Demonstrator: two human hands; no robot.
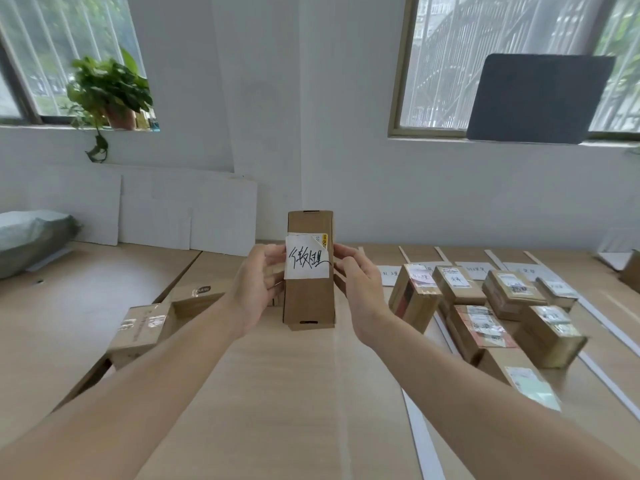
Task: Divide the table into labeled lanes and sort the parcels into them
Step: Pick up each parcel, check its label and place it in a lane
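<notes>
- Pale walls and two windows back a light wooden table (277,393), with a potted plant (110,88) on the sill high to the left of the held parcel (308,303).
- That parcel, a slim brown carton, is raised over the middle of the table. It stands on end, its long axis running straight up and down and its broad face turned to the camera.
- A white label (306,263) with black handwriting sits on the upper half of that face, partly covering a printed sticker.
- The left hand (256,289) holds the parcel's left edge. Its grip is closed there, with the thumb lying on the label's left margin.
- The right hand (360,289) holds the opposite edge, its grip curled round the right side at label height.
- Right of the parcel, white strips (420,441) mark off lanes. Paper lane signs (478,270) lie at their far end and sorted parcels (512,292) are stacked between the strips.
- Left of and below the parcel, an open carton (162,317) rests on the table. A grey bag (31,237) lies farther left.
</notes>
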